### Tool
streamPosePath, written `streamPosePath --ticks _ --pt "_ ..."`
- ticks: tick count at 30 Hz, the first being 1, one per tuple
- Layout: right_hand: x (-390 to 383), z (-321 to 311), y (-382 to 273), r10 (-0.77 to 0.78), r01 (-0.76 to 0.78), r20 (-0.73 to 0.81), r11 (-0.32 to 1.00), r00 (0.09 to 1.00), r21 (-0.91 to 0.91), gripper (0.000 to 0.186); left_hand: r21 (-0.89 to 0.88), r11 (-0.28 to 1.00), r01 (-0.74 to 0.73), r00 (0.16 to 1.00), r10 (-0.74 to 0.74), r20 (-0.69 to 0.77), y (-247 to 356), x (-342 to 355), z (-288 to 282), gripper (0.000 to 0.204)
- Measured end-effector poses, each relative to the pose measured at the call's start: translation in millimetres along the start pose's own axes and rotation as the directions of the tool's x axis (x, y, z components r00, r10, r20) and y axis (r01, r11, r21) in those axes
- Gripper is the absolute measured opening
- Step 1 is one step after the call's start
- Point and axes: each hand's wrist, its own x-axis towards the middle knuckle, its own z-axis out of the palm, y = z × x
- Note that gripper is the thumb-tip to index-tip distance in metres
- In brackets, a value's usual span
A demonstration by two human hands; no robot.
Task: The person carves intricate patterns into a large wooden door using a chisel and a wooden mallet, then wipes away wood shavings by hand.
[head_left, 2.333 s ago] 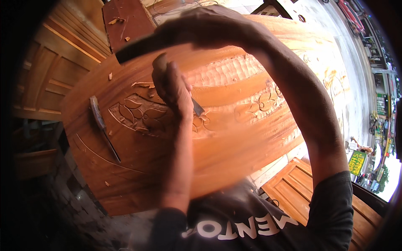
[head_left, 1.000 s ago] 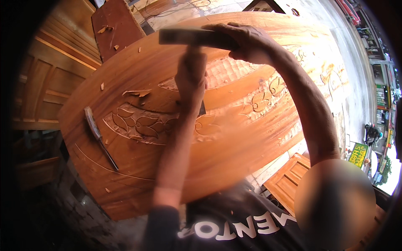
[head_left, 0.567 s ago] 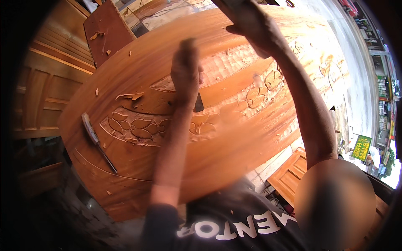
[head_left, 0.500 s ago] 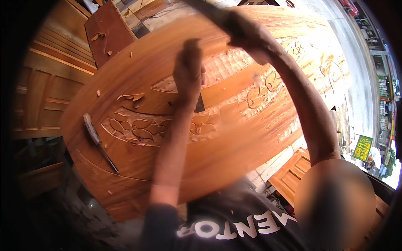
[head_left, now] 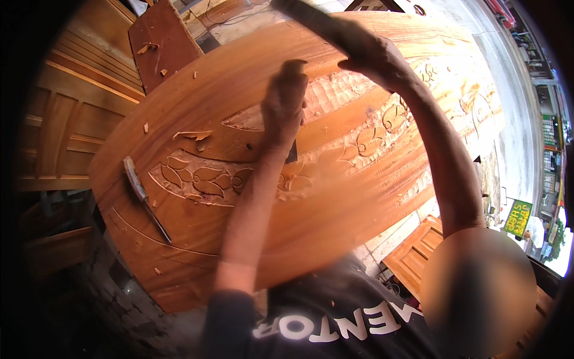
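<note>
A large carved wooden panel [head_left: 335, 134] with flower and leaf relief lies beneath both hands. My left hand [head_left: 283, 113] is closed around an upright chisel [head_left: 292, 153]; its dark blade shows below the fist, against the panel beside the carved flowers, and its handle top sticks out above. Farther right and higher, my right hand [head_left: 382, 64] grips a long dark club-like mallet [head_left: 314, 23], raised above the panel and pointing to the upper left. The mallet is slightly blurred. Apart from both hands, another chisel [head_left: 142, 192] with a worn handle lies on the panel's left part.
Wood shavings [head_left: 194, 136] and chips lie scattered on the panel. Panelled wooden doors [head_left: 75, 128] stand at the left, with a reddish-brown board [head_left: 161, 45] behind. Another panelled door [head_left: 412, 248] is at the lower right. A road [head_left: 505, 90] runs along the far right.
My right hand has moved right and slightly down with the mallet. The left hand and chisel show a little farther right, as the whole view has shifted slightly.
</note>
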Motion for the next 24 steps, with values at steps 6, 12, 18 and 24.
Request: streamPosePath --ticks 6,12,18,24 --pt "-31.7 -8.2 -4.1 -0.272 0.274 0.032 0.955 0.962 -0.117 0.082 -0.054 0.997 0.051 0.995 -0.046 0.089 36.0 -9.9 -1.2 0.037" --pt "-36.4 -11.5 0.7 0.115 -0.094 -0.252 0.991 0.961 0.096 0.084 -0.123 0.992 0.007 0.992 -0.022 -0.124 4.0 5.1 2.6 0.037" --pt "-13.5 -1.3 6.7 -0.148 0.170 0.101 0.949 0.984 -0.265 0.080 -0.088 0.995 0.038 0.994 -0.046 -0.095 0.8 2.3 18.0 0.036" --pt "7.1 9.1 -14.7 -0.210 0.232 0.105 0.921 0.972 -0.312 0.083 -0.012 0.991 -0.137 0.973 0.132 -0.189 -18.1 8.2 5.0 0.037"
